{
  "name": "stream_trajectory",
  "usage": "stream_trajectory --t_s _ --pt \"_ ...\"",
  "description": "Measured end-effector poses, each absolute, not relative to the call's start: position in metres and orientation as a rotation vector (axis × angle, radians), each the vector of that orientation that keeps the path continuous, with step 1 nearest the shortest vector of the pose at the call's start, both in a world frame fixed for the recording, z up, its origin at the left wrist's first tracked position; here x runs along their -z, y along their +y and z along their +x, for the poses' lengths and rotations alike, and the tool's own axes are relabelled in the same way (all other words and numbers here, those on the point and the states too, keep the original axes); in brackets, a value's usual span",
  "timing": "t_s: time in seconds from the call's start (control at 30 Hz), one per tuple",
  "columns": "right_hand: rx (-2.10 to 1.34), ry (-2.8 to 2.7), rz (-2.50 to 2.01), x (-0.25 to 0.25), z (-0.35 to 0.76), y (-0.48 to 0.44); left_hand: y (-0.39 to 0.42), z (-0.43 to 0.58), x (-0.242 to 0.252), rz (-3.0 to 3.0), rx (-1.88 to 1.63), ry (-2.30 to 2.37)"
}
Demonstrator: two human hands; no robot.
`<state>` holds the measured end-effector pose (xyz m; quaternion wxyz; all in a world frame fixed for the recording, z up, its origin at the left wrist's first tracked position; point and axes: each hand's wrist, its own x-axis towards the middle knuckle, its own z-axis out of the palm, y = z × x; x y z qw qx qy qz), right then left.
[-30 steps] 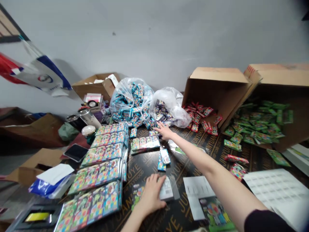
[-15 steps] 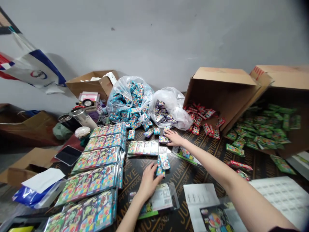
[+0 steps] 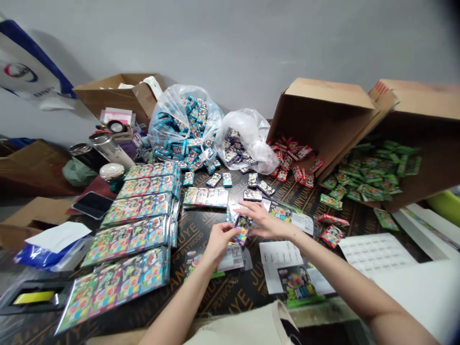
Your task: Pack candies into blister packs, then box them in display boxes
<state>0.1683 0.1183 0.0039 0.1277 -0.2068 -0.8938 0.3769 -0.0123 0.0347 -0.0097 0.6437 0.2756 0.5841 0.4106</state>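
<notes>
Left hand (image 3: 217, 242) and right hand (image 3: 262, 220) have come together over the dark surface (image 3: 194, 225), where half a second ago they were well apart. Between them is a dark purple box (image 3: 243, 229), tilted, pinched by the left hand's thumb and fingers; the right hand, back from reaching among the loose purple boxes (image 3: 266, 188), lies against or just beside it, and I can't tell whether it grips too. Two blue boxes that lay in plain sight beside the left hand are now mostly lost behind the hands. Pale cloth (image 3: 244, 328) has come into view at the bottom edge. The left wrist and forearm cover part of a white-backed card (image 3: 232, 258), so its print is hard to follow. Over on the right, green packets (image 3: 373, 167) fade into shadow deep inside a carton (image 3: 424, 103), which the edge cuts off. On the far left, a hanging white bag (image 3: 36, 72) is cut off too, its lettering blurred.
</notes>
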Motion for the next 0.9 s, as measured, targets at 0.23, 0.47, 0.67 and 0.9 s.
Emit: stream_trajectory --t_s 0.23,0.47,0.67,0.9 --pt "-1.011 -2.132 -0.923 0.008 0.164 0.064 0.01 -0.009 0.009 0.72 -0.936 1.358" --pt "-0.751 -2.204 -1.193 0.035 0.197 0.044 -0.033 -0.045 0.032 2.019 -0.276 1.563" --pt "-0.78 -2.407 -1.087 0.03 0.202 0.034 -0.034 -0.049 0.033 2.082 -0.38 1.6" --pt "-0.947 -2.556 -0.89 0.025 0.193 0.033 -0.029 -0.048 0.022 2.112 -0.421 1.501"
